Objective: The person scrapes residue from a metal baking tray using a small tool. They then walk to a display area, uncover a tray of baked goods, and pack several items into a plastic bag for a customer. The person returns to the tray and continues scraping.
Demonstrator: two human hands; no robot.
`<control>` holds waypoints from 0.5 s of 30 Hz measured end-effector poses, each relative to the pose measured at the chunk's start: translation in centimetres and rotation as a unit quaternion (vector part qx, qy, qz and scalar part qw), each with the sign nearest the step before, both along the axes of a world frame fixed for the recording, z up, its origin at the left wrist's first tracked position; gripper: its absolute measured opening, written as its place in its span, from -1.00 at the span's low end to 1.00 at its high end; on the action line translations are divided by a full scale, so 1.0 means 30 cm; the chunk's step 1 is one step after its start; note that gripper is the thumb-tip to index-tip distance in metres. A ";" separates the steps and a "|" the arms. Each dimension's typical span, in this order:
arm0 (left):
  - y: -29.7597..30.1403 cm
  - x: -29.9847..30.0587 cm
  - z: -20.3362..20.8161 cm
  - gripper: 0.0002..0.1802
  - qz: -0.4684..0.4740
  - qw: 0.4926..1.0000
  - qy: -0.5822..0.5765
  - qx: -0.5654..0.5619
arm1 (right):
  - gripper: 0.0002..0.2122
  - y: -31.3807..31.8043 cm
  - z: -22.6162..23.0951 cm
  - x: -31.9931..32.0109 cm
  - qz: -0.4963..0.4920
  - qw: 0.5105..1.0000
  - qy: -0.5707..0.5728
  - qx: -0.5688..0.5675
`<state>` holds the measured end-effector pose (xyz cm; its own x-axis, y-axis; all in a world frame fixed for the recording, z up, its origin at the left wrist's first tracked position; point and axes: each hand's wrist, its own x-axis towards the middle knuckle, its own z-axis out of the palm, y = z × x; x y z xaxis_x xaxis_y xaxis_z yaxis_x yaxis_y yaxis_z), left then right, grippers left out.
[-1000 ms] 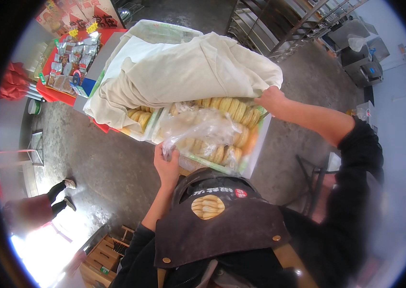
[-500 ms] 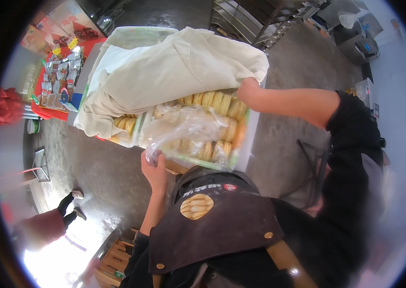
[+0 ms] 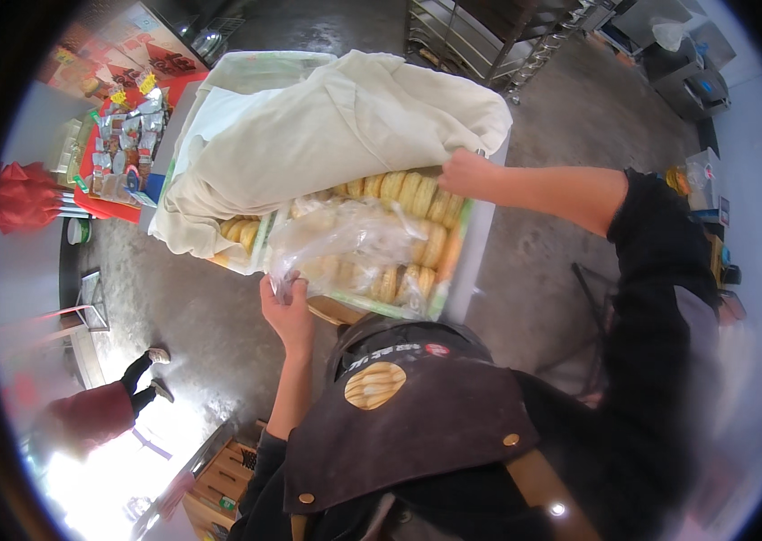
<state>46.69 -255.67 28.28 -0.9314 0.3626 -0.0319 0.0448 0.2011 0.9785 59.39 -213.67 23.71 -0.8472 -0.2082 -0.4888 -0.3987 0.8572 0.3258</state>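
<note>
A clear plastic bag point(image 3: 331, 236) lies over rows of round golden pastries point(image 3: 417, 192) in a box point(image 3: 459, 261) with a white and green rim. My left hand point(image 3: 287, 311) pinches the gathered near-left end of that bag at the box's front corner. A thick cream cloth point(image 3: 336, 135) is folded back across the far part of the boxes, and more pastries show under its left edge. At the cloth's right edge, my right hand point(image 3: 469, 175) is closed, its fingertips partly hidden; it appears to grip the cloth's hem.
Packaged goods point(image 3: 128, 144) stand on a red-covered table at left. A metal rack point(image 3: 489, 36) is beyond the boxes. A person in a reddish coat point(image 3: 92, 415) walks at lower left, near a bright doorway. A dark folding frame point(image 3: 593, 307) is to the right.
My right hand has shifted slightly left and down along the cloth's edge. My left hand keeps its pinch on the bag. The whole view has turned a little.
</note>
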 end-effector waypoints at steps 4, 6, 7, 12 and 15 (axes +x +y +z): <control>0.028 0.000 0.030 -0.71 -0.029 0.999 0.024 0.010 | -0.94 0.043 0.014 0.003 -0.003 0.999 0.028 -0.022; 0.041 -0.007 0.043 -0.73 -0.025 0.998 0.026 -0.045 | -0.91 0.082 0.026 -0.013 -0.036 0.999 0.012 -0.009; 0.044 -0.010 0.049 -0.74 -0.025 0.998 0.012 -0.060 | -0.91 0.100 0.031 -0.020 -0.032 0.999 0.007 -0.024; 0.057 -0.020 0.065 -0.73 -0.035 0.997 0.054 -0.045 | -0.81 0.169 0.066 -0.076 -0.018 0.998 0.021 -0.051; 0.053 -0.013 0.066 -0.73 -0.032 0.998 0.036 -0.041 | -0.76 0.160 0.081 -0.125 -0.009 0.998 -0.010 -0.064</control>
<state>46.31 -254.08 30.27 -0.9071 0.4208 0.0027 0.1305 0.2752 0.9525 55.64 -208.87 26.15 -0.8418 -0.2545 -0.4760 -0.3877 0.8987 0.2052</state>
